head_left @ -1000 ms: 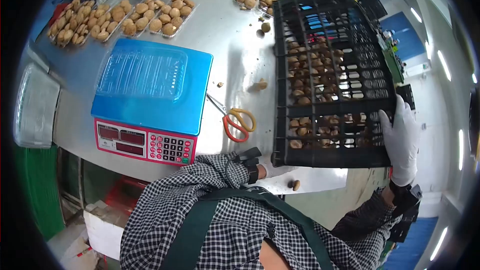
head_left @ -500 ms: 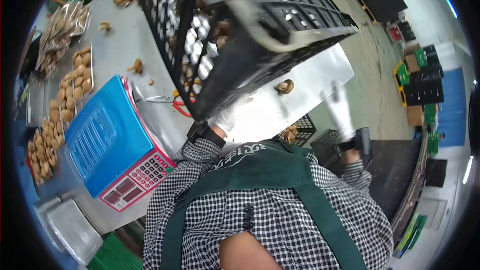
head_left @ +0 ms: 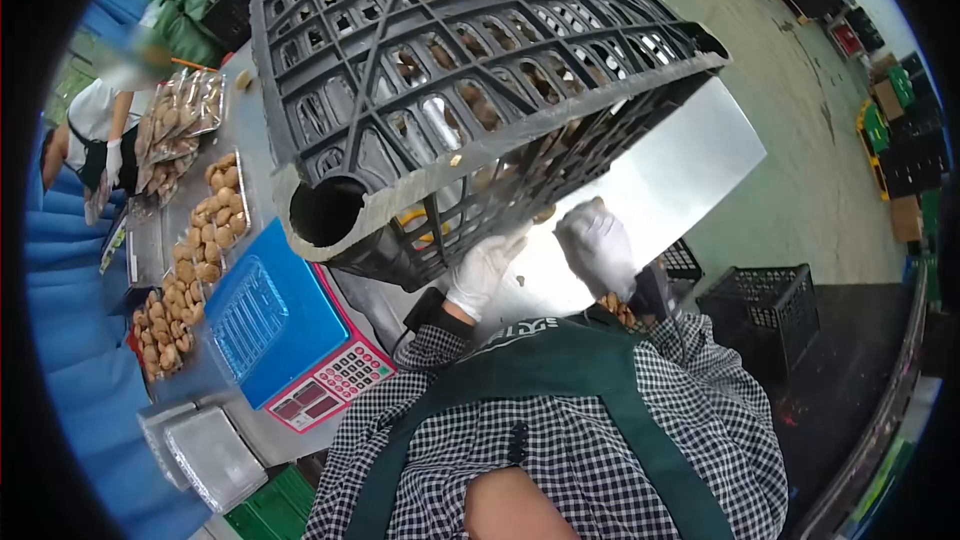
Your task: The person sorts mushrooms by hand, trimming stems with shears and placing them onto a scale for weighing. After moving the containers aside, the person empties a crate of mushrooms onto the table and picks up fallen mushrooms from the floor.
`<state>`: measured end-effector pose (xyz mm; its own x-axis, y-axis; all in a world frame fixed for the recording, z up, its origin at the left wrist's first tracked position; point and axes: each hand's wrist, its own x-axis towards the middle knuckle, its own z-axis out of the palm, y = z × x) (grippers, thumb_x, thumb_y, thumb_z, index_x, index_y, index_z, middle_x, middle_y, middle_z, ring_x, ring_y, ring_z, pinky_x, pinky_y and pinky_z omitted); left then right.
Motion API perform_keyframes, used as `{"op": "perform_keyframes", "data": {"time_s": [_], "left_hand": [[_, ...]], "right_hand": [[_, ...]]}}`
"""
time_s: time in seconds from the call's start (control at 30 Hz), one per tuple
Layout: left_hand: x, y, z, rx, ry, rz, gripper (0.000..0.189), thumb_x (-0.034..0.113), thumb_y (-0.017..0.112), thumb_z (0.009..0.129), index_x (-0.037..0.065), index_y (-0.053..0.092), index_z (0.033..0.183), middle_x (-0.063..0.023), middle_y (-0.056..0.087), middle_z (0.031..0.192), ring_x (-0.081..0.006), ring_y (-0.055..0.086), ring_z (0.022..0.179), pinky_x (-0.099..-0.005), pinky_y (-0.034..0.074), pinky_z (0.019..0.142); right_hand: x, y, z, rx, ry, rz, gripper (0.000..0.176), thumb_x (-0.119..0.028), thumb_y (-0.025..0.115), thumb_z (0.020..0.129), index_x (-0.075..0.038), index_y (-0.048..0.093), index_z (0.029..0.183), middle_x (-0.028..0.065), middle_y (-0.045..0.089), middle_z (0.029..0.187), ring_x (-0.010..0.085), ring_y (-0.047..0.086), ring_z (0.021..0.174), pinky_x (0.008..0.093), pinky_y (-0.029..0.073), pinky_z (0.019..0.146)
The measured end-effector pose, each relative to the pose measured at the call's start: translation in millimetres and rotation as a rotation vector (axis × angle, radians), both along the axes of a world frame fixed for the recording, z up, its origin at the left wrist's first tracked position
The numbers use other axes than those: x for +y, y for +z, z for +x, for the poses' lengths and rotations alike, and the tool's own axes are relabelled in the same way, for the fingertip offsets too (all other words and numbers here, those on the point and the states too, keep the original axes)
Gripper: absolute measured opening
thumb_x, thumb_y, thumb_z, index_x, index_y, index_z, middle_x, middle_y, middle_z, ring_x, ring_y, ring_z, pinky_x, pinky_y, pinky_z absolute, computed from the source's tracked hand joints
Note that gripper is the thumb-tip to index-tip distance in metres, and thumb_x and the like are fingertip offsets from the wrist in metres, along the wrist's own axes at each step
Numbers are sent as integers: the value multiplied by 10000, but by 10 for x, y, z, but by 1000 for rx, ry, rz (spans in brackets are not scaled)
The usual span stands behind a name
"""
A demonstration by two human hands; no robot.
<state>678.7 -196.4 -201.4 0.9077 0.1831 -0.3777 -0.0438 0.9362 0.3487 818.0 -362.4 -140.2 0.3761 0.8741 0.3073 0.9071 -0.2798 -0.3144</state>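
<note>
A large black plastic crate [head_left: 420, 60] stands tipped over on the metal table, its gridded base turned up towards me. Through its slots I see brown mushrooms [head_left: 490, 105]. My left hand [head_left: 487, 275], in a white glove, lies against the crate's near lower side with its fingers stretched out. On the bare metal to the right, my right hand [head_left: 600, 245], gloved too, is curled closed beside the crate. Whatever its fingers hold is hidden. Beside the crate's lower edge, near the right fingers, is a small brown piece [head_left: 545, 213].
To the left stands a blue and pink scale [head_left: 280, 320], with packed trays of mushrooms [head_left: 205, 230] behind it. Bagged mushrooms [head_left: 180, 130] lie farther off, near a co-worker's gloved hand [head_left: 113, 160]. Another black crate [head_left: 765, 310] sits low on the right.
The crate has tipped so that its base faces up more. My right hand has come in from the right onto the table and closed. The loose mushroom there no longer shows.
</note>
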Motion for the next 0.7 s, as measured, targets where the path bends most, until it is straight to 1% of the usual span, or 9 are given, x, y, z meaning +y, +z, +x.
{"op": "perform_keyframes", "data": {"time_s": [0.13, 0.27, 0.3, 0.33, 0.47, 0.5, 0.6, 0.63, 0.7], "left_hand": [[9, 251, -4, 5, -44, 57, 481, 61, 403, 893, -208, 323, 1283, -303, 350, 1401, -329, 364, 1323, -399, 294, 1123], [21, 243, -20, -32, -54, 87, 484, 56, 405, 891, -208, 321, 1288, -298, 355, 1399, -330, 356, 1328, -408, 295, 1121], [23, 199, -25, -54, -44, 102, 490, 47, 415, 884, -204, 316, 1293, -294, 357, 1400, -330, 364, 1324, -407, 299, 1116], [5, 195, -20, -59, -32, 112, 490, 47, 415, 884, -204, 316, 1293, -294, 357, 1400, -330, 364, 1324, -407, 299, 1116], [-32, 190, 18, -55, -27, 157, 499, 67, 416, 881, -201, 325, 1291, -291, 338, 1415, -338, 335, 1341, -404, 276, 1120], [-12, 128, -4, -67, -47, 135, 509, 75, 408, 881, -201, 313, 1298, -293, 330, 1418, -339, 315, 1351, -406, 256, 1130], [88, 56, -151, -96, -34, 73, 529, 85, 389, 877, -200, 290, 1312, -296, 310, 1427, -339, 272, 1369, -408, 205, 1155], [128, -8, -229, -79, -24, -35, 526, 77, 391, 874, -194, 293, 1314, -297, 308, 1427, -343, 282, 1363, -416, 208, 1154], [101, -33, -306, -80, 20, -52, 513, 69, 388, 884, -177, 297, 1325, -298, 334, 1413, -340, 314, 1351, -418, 240, 1134]], "right_hand": [[-126, -6, 84, 357, 200, 251, 139, -7, 593, 727, -56, 628, 852, 108, 616, 879, 260, 604, 833, 343, 504, 717], [-352, 46, 635, 832, -577, 664, 206, -150, 460, 946, -41, 635, 954, 43, 609, 937, 156, 550, 852, 237, 431, 771], [-323, 195, 862, 737, -460, 721, 266, -223, 435, 978, -48, 610, 1074, 37, 607, 1034, 153, 551, 933, 243, 417, 780], [-210, 342, 992, 973, -455, 844, 341, -279, 414, 984, -54, 560, 1195, 50, 595, 1141, 146, 536, 1033, 280, 408, 867], [220, 181, 1480, 1467, -46, 1194, 483, -414, 420, 962, -74, 472, 1301, 34, 537, 1260, 182, 483, 1149, 367, 364, 1006], [282, 200, 1444, 1498, -157, 1258, 507, -432, 376, 972, -83, 441, 1334, 38, 519, 1288, 193, 485, 1157, 368, 351, 1024], [302, 495, 1167, 1078, -218, 863, 523, -459, 350, 972, -92, 437, 1334, 39, 524, 1272, 198, 491, 1150, 367, 354, 1024], [360, 715, 978, 1469, -126, 1074, 551, -490, 372, 964, -94, 418, 1344, 37, 525, 1254, 200, 489, 1150, 375, 348, 1025], [293, 528, 831, 1389, -148, 972, 685, -618, 362, 923, -116, 367, 1389, 40, 504, 1277, 211, 478, 1163, 374, 338, 1026]]}}
